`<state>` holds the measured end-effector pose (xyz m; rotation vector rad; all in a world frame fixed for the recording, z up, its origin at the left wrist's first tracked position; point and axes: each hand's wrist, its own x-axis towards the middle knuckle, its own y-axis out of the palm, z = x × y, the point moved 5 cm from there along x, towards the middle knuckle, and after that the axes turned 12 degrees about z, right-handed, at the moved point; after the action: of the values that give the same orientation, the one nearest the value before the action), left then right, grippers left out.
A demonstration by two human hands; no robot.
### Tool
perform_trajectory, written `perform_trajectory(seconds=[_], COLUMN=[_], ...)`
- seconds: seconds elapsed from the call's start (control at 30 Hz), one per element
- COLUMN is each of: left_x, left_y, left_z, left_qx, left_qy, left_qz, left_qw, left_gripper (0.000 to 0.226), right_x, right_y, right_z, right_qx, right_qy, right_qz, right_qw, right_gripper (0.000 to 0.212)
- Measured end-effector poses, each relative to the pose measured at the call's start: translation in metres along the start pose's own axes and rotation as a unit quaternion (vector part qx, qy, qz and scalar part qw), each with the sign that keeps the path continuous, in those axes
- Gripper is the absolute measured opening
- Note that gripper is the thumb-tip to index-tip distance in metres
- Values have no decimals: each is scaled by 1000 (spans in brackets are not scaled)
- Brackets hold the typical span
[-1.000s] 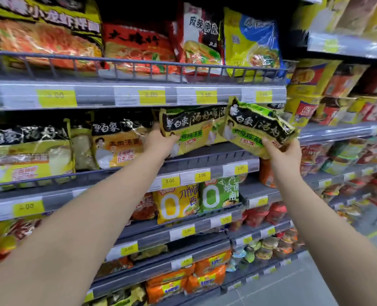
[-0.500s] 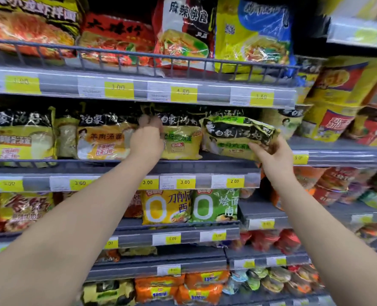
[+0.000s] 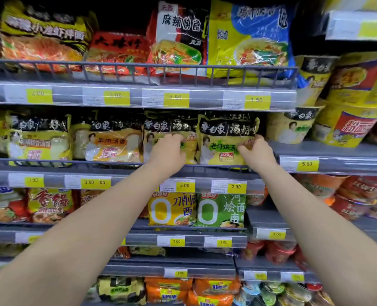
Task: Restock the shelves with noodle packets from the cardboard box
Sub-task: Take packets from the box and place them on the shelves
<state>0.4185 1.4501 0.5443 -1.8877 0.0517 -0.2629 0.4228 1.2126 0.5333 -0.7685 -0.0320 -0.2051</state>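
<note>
Supermarket aisle, restocking at the middle row.
My right hand (image 3: 257,151) pinches the right edge of an upright green-lettered noodle packet (image 3: 224,142) on the middle shelf (image 3: 55,181); my left hand (image 3: 167,151) curls its fingers onto the neighbouring packet (image 3: 158,129). A wire rail (image 3: 39,162) fronts them, cup noodles (image 3: 291,127) crowd the right, and price tags (image 3: 184,185) sit below.

Two hands are up at the shelf (image 3: 55,181), the left hand (image 3: 168,151) and the right hand (image 3: 257,152), each gripping one green noodle packet (image 3: 225,140). Two more black-topped packets (image 3: 114,140) stand left of the grip, making four in the row. Above the grip: four large packets (image 3: 178,40), four yellow price tags (image 3: 176,98). Below it, two ring-printed packets (image 3: 172,208).
</note>
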Motion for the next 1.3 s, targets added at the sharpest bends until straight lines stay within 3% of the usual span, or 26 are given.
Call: perform_trajectory(seconds=[0.1,0.2,0.4,0.53,0.7,0.9,1.0,1.17,1.3], left_x=[4,8,29,40,62,76,74,48,43], left_y=[17,25,37,42,50,60,60,58,61], left_z=[-22,-40,-50,-62,-80,-82,-85,-82,-86], left_qx=[-125,-172,-273,-344,-395,-393,-379,-281,-212], left_qy=[-6,-7,-61,-107,-180,-209,-201,-107,-53], left_qz=[80,116,147,144,147,111,124,82,130], left_qw=[989,978,949,922,889,888,895,950,967], left_gripper=[49,42,35,48,57,68,77,65,47], right_x=[-7,-14,-16,12,36,38,32,5,-1], right_y=[2,2,0,-2,8,15,9,-1,13], right_z=[-3,-10,-2,11,11,-1,-4,2,2], right_qx=[-99,-54,92,156,126,14,-62,4,-186], right_qy=[7,-4,-50,-56,-2,8,-10,-93,-93], right_qz=[-23,-42,-1,7,13,48,36,-80,-20], right_qw=[995,998,994,986,992,999,997,992,978], right_gripper=[59,74,56,63,63,88,82,57,49])
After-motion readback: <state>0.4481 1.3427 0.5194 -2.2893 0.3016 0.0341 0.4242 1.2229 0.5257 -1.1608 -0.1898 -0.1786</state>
